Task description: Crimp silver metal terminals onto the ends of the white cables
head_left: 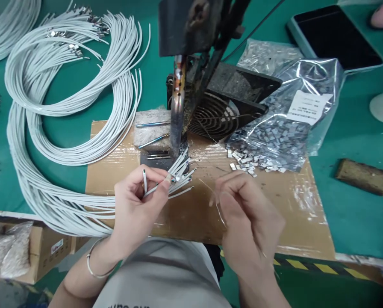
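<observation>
My left hand (140, 205) is closed around a bundle of white cables (92, 209). Between its thumb and forefinger, one cable end is pinched beside a small shiny metal tab (178, 179). Other cut ends fan out past the fingertips. My right hand (251, 216), slightly blurred, is closed on a thin silvery wire (221, 213) that looks like solder wire. The wire's tip points toward the cable ends without touching them. Just above the left fingertips, the dark metal rod of a soldering iron (177, 111) points downward from a holder.
Behind the iron leans a black fan (217, 117). Small metal tabs (243, 162) spill from a clear bag (284, 128) onto the cardboard (275, 205). Coiled white cables (66, 111) lie left. A phone (335, 38), a brown block (366, 176) and a sponge pad (151, 128) sit around.
</observation>
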### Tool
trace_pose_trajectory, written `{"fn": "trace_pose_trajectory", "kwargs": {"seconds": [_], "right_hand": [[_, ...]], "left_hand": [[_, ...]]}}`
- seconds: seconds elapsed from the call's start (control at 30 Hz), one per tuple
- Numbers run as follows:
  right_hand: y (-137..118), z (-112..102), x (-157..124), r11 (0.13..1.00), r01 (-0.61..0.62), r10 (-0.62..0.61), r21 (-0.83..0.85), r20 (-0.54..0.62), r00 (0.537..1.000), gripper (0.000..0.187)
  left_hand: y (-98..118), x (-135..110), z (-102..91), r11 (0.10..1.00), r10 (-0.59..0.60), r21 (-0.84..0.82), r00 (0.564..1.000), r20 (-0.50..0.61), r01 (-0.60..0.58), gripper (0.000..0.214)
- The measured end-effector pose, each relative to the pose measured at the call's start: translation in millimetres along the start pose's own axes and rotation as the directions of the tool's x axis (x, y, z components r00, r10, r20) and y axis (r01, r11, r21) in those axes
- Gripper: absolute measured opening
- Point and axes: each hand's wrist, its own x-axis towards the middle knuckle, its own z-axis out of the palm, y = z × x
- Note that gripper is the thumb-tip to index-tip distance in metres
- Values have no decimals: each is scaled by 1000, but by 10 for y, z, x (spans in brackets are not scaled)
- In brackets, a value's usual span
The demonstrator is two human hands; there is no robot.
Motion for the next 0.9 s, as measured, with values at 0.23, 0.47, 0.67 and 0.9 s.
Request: {"fn": "trace_pose_trajectory", "kwargs": {"seconds": [0.23, 0.47, 0.67, 0.9], "right_hand": [[-128, 155, 126, 977, -32, 20, 210, 56, 998, 18], [-180, 239, 138, 955, -104, 103, 277, 17, 995, 18], [-205, 258, 183, 962, -81, 93, 262, -34, 995, 19], [-161, 286, 227, 959, -18, 31, 282, -41, 999, 21]], "left_hand": [[46, 69, 14, 998, -35, -44, 999, -22, 34, 14], [57, 122, 54, 1000, 14, -9, 999, -36, -15, 14], [61, 161, 92, 998, 58, 23, 997, -59, -57, 16], [38, 206, 93, 993, 112, 26, 992, -59, -111, 18]]}}
